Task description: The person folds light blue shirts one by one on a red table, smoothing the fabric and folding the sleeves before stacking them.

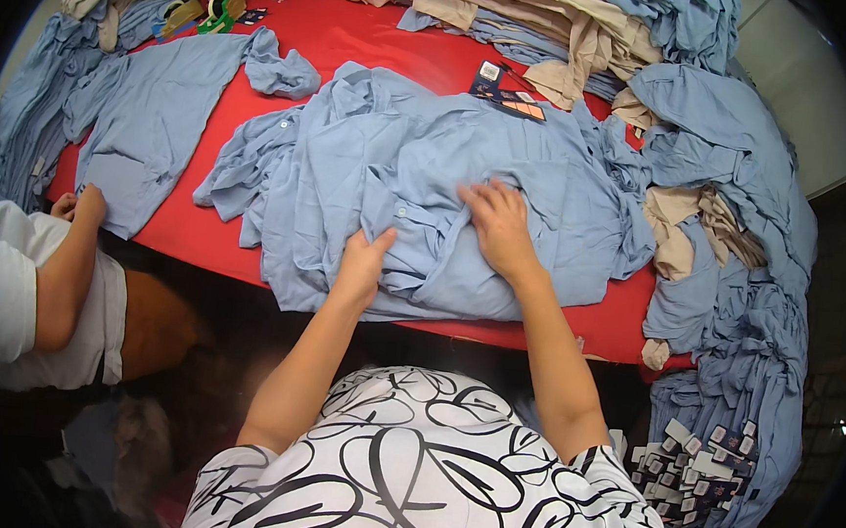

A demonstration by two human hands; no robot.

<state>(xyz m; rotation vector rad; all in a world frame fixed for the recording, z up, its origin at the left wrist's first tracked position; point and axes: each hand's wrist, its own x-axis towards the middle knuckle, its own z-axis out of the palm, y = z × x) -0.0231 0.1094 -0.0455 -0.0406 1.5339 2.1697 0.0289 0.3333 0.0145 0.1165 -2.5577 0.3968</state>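
A light blue buttoned shirt [430, 157] lies spread and wrinkled across the table in front of me, apparently over more blue cloth. My left hand [361, 268] is at its near middle, thumb apart on the cloth beside the button placket. The other fingers of that hand are partly hidden by a fold, and it seems to grip the fabric there. My right hand [497, 227] rests on the shirt to the right of the placket, fingers spread and slightly blurred, holding nothing.
Red cloth covers the table [370, 35]. Dark tags [499, 85] lie beyond the shirt. Piles of blue and beige garments [724, 167] line the far and right sides. Many tags [693, 469] sit low right. A co-worker's hand [91, 204] touches a blue garment [158, 118]. Tape dispensers [222, 10] stand far left.
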